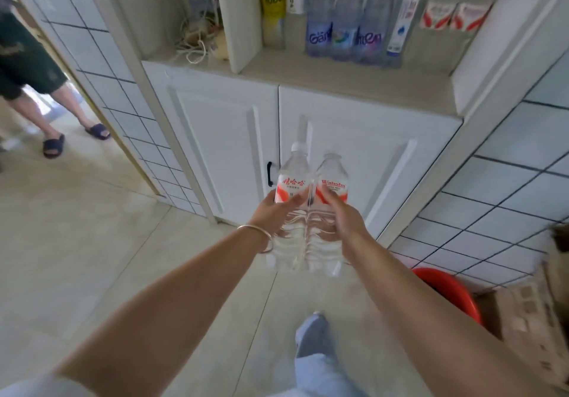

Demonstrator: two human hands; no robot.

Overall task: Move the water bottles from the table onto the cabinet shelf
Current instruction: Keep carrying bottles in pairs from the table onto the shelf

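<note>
A white cabinet (pixel 277 138) stands between tiled walls on a pale tiled floor; its shelf (pixel 338 70) carries blue bottles (pixel 348 17). Below the shelf, before the doors, the left hand (pixel 274 211) and right hand (pixel 345 215) each grip a water bottle (pixel 292 181), side by side and touching.

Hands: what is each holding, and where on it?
Left hand grips the left bottle around its label; right hand grips the right bottle likewise.
</note>
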